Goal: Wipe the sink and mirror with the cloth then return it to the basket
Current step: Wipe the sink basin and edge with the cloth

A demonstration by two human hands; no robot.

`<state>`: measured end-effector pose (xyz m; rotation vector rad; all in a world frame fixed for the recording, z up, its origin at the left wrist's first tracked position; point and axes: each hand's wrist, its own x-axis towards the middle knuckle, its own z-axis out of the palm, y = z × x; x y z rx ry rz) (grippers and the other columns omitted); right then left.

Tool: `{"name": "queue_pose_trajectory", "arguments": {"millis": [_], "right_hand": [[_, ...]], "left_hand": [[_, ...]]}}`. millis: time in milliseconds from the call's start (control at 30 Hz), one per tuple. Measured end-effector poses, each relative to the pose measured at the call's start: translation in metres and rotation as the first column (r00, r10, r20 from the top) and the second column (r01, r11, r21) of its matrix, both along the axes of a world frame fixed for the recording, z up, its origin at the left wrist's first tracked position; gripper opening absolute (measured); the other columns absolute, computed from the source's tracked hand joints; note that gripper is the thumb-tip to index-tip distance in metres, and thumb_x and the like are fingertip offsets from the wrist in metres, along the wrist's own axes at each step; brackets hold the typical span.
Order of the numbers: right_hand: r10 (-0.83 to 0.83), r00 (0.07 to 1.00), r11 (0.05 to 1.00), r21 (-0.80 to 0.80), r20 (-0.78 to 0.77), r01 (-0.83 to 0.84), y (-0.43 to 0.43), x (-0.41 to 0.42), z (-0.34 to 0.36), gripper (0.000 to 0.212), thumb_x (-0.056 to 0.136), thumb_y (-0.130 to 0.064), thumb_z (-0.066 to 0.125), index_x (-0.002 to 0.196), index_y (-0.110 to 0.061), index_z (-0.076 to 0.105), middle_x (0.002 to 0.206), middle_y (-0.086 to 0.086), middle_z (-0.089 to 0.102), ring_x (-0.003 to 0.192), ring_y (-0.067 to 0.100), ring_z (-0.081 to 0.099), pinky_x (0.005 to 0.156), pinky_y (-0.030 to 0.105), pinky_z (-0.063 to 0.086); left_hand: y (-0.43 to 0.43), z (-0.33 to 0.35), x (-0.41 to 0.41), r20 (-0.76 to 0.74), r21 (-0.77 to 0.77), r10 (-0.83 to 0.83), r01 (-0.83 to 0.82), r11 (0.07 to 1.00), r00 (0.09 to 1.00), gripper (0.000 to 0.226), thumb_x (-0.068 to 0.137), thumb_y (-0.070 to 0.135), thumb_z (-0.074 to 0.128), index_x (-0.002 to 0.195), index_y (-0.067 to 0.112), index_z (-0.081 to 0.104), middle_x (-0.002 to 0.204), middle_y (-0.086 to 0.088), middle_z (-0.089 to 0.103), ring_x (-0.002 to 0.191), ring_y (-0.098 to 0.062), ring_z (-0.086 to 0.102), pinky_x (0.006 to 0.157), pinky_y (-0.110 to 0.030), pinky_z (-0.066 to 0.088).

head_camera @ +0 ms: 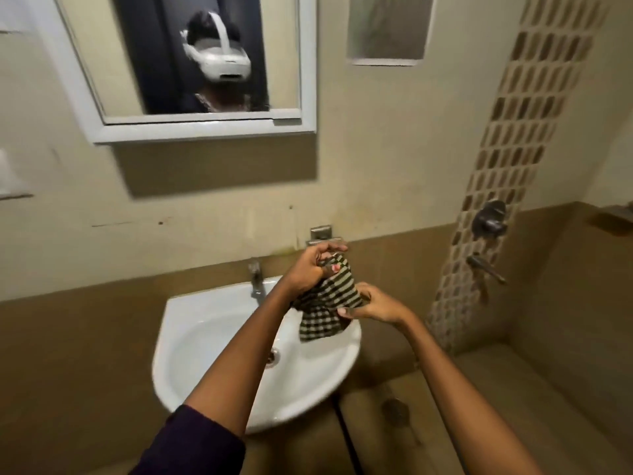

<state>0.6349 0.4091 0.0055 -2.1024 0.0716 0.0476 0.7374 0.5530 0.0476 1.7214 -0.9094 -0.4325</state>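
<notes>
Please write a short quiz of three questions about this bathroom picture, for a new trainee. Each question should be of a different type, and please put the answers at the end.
1. True or false: the checked cloth lies flat at the bottom of the white sink.
2. Which hand grips the upper end of the cloth? A) left hand B) right hand C) neither
3. Fill in: the tap stands at the sink's ____ edge, next to the wall.

Key
1. False: both hands hold it in the air, above the sink's right side.
2. A
3. back
</notes>
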Motion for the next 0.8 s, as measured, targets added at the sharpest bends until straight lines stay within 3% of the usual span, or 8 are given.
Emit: {"name": "queue_pose_trajectory", "arguments": {"millis": [67,133,233,367,533,600,700,800], "right_hand": [[0.000,0.998,0.981,-0.195,0.066,0.013,0.015,0.015,-0.005,0.021,0.077,-0.022,0.077,0.095,-0.014,0.068,0.101,-0.001,0.059,0.092,0.000,0.058,0.084,0.014,0.046],[-0.033,0.999,0.938,-0.344,0.036,0.043,0.023,0.024,-0.010,0.035,0.070,-0.045,0.077,0.094,-0.022,0.067,0.106,-0.003,0.064,0.098,0.012,0.059,0.093,0.030,0.044],[-0.001,1.000,0.977,-0.212,-0.016,-0.003,0.027,0.028,-0.015,0.044,0.057,-0.064,0.070,0.083,-0.029,0.062,0.090,-0.008,0.071,0.078,0.005,0.068,0.069,0.020,0.053],[-0.032,0.999,0.995,-0.097,-0.035,0.028,0.013,0.030,-0.018,0.029,0.074,-0.051,0.068,0.084,-0.029,0.053,0.084,-0.010,0.064,0.066,-0.010,0.063,0.054,0.007,0.046],[-0.134,0.986,0.968,-0.226,-0.101,0.109,-0.024,0.053,-0.053,0.008,0.090,-0.029,0.060,0.087,-0.026,0.053,0.087,-0.011,0.056,0.086,0.013,0.057,0.079,0.034,0.049],[-0.172,0.976,0.945,-0.302,-0.132,0.126,-0.038,0.066,-0.067,0.011,0.090,-0.030,0.061,0.094,-0.020,0.058,0.084,-0.013,0.055,0.090,0.017,0.056,0.080,0.035,0.046],[-0.269,0.952,0.848,-0.504,-0.147,0.162,-0.049,0.088,-0.085,0.032,0.091,-0.034,0.057,0.114,-0.012,0.058,0.106,0.005,0.063,0.105,0.026,0.057,0.091,0.037,0.043],[-0.359,0.933,0.649,-0.728,-0.034,0.223,-0.048,0.102,-0.108,0.034,0.095,-0.031,0.048,0.126,-0.017,0.051,0.127,0.011,0.054,0.118,0.029,0.047,0.103,0.043,0.036]], "left_hand": [[0.030,-0.011,0.015,-0.003,0.000,0.086,-0.086,0.996,0.996,0.038,0.084,-0.011,0.055,0.120,0.003,0.057,0.128,-0.016,0.058,0.118,-0.028,0.054,0.104,-0.043,0.041],[0.051,-0.027,0.026,-0.029,0.011,0.145,-0.145,0.989,0.989,0.035,0.084,-0.006,0.059,0.116,0.009,0.061,0.125,-0.006,0.061,0.119,-0.024,0.053,0.103,-0.036,0.042],[0.063,-0.051,0.035,-0.111,0.006,0.205,-0.206,0.979,0.972,0.031,0.085,-0.001,0.062,0.114,0.010,0.063,0.118,0.003,0.061,0.116,-0.016,0.052,0.098,-0.027,0.039],[0.053,-0.079,0.044,-0.152,0.069,0.228,-0.220,0.973,0.962,0.029,0.085,0.005,0.065,0.113,0.007,0.063,0.105,-0.008,0.066,0.105,-0.017,0.057,0.091,-0.025,0.043],[0.012,-0.116,0.054,-0.065,0.293,0.381,-0.347,0.891,0.922,0.025,0.080,0.020,0.072,0.102,0.009,0.065,0.103,-0.010,0.070,0.100,-0.026,0.063,0.086,-0.033,0.048],[-0.006,-0.131,0.058,-0.018,0.364,0.432,-0.397,0.843,0.902,0.020,0.079,0.024,0.072,0.095,0.013,0.066,0.100,-0.006,0.070,0.097,-0.025,0.063,0.081,-0.029,0.046],[-0.027,-0.148,0.063,0.016,0.386,0.509,-0.475,0.791,0.861,0.013,0.081,0.025,0.068,0.090,0.016,0.064,0.098,-0.003,0.069,0.096,-0.025,0.063,0.079,-0.028,0.045],[-0.048,-0.163,0.075,0.090,0.367,0.551,-0.542,0.756,0.830,0.012,0.084,0.022,0.063,0.093,0.014,0.064,0.100,-0.007,0.070,0.096,-0.028,0.064,0.079,-0.031,0.048]]}}
